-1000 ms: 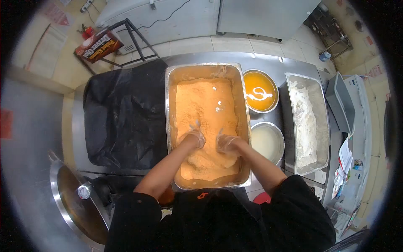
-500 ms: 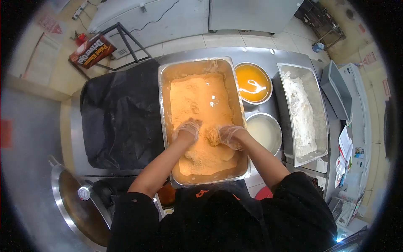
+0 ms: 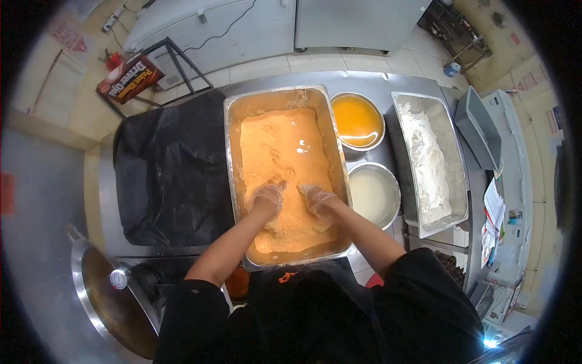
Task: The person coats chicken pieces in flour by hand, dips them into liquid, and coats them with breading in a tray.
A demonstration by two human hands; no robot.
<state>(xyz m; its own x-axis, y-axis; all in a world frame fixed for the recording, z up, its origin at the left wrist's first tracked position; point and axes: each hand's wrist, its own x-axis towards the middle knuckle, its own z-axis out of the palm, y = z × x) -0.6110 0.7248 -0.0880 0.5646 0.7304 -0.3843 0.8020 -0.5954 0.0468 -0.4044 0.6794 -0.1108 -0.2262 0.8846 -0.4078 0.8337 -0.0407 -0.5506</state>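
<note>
A deep steel pan (image 3: 231, 151) holds a wide bed of orange breading powder (image 3: 267, 139). Both my hands wear clear plastic gloves and work in the powder at the pan's middle. My left hand (image 3: 270, 195) lies on the powder with its fingers stretched forward, some of them dusted over. A short gap to the right, my right hand (image 3: 316, 199) points its fingertips down into the powder. Powder covers those fingertips, so I cannot see whether they hold anything. A few white spots show on the powder beyond my right hand.
Right of the pan stand a bowl of orange liquid (image 3: 357, 118) and a bowl of whitish liquid (image 3: 371, 197). Farther right is a metal pan of white flour (image 3: 427, 164). A black cover (image 3: 173, 173) lies at the left, and a large round pot (image 3: 91, 285) stands at the lower left.
The crumb-coated lump beside my right hand is out of sight now. My right hand has shifted slightly left, its fingers lower in the powder. My left hand has moved slightly down in view.
</note>
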